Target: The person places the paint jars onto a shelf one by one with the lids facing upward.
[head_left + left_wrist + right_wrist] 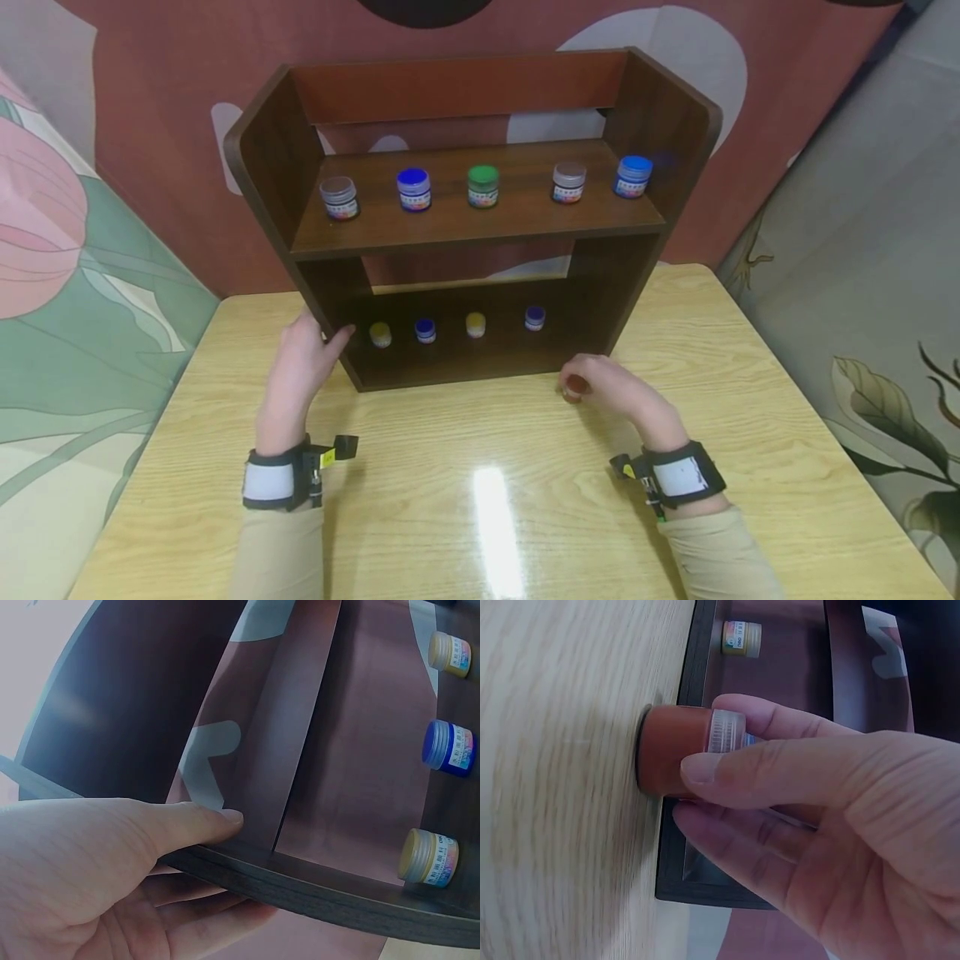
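My left hand [296, 367] grips the left side panel [330, 892] of a dark brown wooden shelf [480, 242], thumb on its inner face and fingers round the outside. Near the shelf's lower right corner, my right hand [611, 387] pinches a reddish-brown paint jar [671, 750] between thumb and fingers, close to the tabletop. A clear ribbed band [727, 731] shows on this jar; part of it is hidden behind the fingers. On the lower board, a yellow paint jar [380, 335] stands nearest the left thumb. The blue jar [535, 318] there is nearest the right hand.
Between those two stand another blue jar [425, 331] and a yellow jar [476, 325]. The upper board holds several jars, among them a green jar [483, 187] and a light-blue jar [633, 177]. The shelf stands on a pale wooden table [405, 483] before a patterned cloth [165, 167].
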{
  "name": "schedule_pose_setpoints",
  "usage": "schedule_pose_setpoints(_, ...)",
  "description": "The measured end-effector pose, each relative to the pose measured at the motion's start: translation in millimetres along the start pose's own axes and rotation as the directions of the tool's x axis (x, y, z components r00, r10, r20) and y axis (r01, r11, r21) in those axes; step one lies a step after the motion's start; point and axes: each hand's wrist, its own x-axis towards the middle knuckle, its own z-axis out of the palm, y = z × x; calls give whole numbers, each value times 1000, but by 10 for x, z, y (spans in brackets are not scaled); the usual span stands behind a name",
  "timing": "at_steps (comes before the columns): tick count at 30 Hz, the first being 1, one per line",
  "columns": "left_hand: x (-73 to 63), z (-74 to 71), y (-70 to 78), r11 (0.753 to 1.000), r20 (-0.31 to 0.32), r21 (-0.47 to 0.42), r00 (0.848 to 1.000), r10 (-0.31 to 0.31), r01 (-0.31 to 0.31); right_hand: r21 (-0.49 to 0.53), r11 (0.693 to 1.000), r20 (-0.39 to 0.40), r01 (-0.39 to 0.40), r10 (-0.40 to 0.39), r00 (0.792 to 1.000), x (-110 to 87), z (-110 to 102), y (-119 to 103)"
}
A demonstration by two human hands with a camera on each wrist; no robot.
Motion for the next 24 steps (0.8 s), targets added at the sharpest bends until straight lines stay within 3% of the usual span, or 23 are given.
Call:
schedule_pose_setpoints(6, 5, 3, 0, 1000, 4, 1, 1000, 0, 0, 7, 1000, 31, -25, 25, 999, -13, -14, -30)
schedule_pose_setpoints(11, 2, -4, 13, 1000, 4, 0, 1000, 0, 0, 4, 992, 33, -125, 125, 992, -38, -53, -80)
schedule_pose_setpoints(19, -2, -20, 28, 1000, 7, -14, 1000, 3, -3, -51, 953, -67, -297, 294, 954, -19, 34, -199)
schedule_pose_setpoints(24, -5, -20, 33, 1000, 2, -17, 1000, 6, -6, -96, 941, -106, -325, 315, 943, 14, 88, -221)
